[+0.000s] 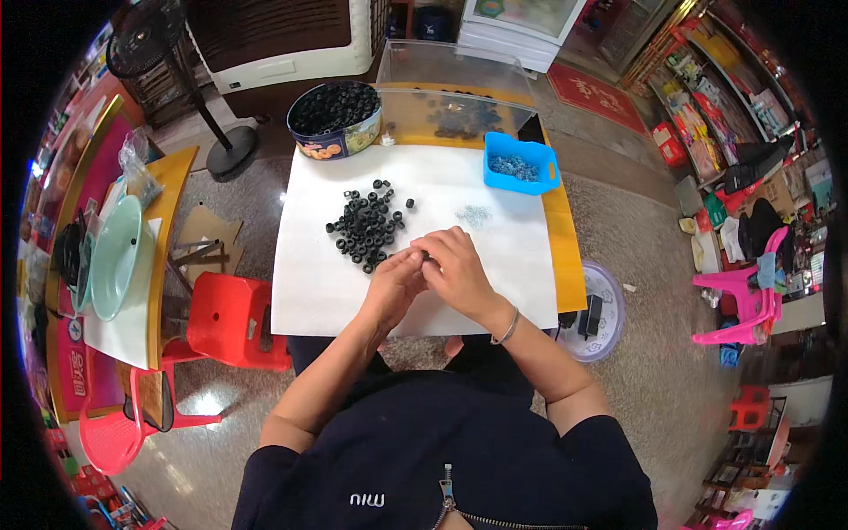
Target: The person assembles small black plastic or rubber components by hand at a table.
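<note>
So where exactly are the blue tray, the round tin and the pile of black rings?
blue tray (495, 170): head view, on its left wall.
round tin (340, 141): head view, on its patterned side wall.
pile of black rings (367, 228): head view, on the middle of the heap.

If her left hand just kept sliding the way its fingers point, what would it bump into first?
Almost at once, the right hand: the left hand points up and right, fingertips already meeting it. Past that lies the small grey scatter, though depth is uncertain.
</note>
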Demonstrator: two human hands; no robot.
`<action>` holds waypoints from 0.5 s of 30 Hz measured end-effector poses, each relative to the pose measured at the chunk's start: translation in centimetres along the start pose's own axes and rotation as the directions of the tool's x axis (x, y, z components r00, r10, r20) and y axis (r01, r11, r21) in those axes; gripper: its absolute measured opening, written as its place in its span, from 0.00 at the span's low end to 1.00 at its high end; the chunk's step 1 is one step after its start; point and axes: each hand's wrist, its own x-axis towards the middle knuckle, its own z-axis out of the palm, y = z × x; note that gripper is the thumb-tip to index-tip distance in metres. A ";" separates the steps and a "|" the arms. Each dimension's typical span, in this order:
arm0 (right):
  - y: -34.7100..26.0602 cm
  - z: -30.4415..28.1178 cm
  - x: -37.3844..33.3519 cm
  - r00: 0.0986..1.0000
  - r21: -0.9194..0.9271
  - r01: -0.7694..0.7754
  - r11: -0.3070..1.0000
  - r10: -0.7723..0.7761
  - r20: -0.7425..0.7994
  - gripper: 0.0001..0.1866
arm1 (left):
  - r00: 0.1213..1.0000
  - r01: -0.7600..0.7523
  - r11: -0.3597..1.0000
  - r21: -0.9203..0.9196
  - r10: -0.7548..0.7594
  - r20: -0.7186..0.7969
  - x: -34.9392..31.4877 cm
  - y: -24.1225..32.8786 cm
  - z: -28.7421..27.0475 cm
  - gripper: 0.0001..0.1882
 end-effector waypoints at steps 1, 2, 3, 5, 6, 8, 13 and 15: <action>0.1 -0.2 -0.2 1.000 0.030 -0.021 0.999 0.021 0.011 0.13 | 1.000 0.004 1.000 -0.006 -0.004 -0.022 0.2 -0.3 -0.2 0.15; 0.6 -0.6 -0.3 1.000 0.029 -0.024 0.999 0.024 0.010 0.13 | 0.999 0.041 0.999 0.013 -0.041 0.010 0.2 -0.2 -0.8 0.14; 1.7 -1.2 -0.3 0.996 0.001 -0.030 1.000 0.030 -0.089 0.12 | 0.999 0.043 0.999 0.013 -0.044 0.008 0.1 -0.4 -1.1 0.14; 5.8 -3.0 -0.3 0.946 -0.063 -0.057 0.996 0.034 -0.323 0.11 | 0.998 0.033 0.995 0.096 -0.028 -0.061 -0.4 -0.2 -0.9 0.13; 7.4 -4.6 -0.1 0.886 -0.173 -0.265 0.948 0.168 -0.433 0.10 | 0.997 0.035 0.995 0.094 -0.029 -0.066 -0.7 -0.2 -1.0 0.13; 11.0 -8.4 1.4 0.746 -0.034 -0.420 0.907 0.324 -0.581 0.12 | 0.999 -0.001 0.985 0.175 0.008 -0.039 -1.3 -0.3 -1.1 0.13; 20.6 -12.3 2.1 0.689 -0.369 -0.602 0.708 0.228 -0.688 0.13 | 0.998 0.021 0.967 0.253 -0.034 0.050 -1.3 -1.2 -2.1 0.13; 20.8 -12.9 3.1 0.492 0.331 -0.815 0.476 0.870 -0.040 0.13 | 0.997 -0.036 0.974 0.222 0.019 0.080 -1.7 -1.5 -2.8 0.13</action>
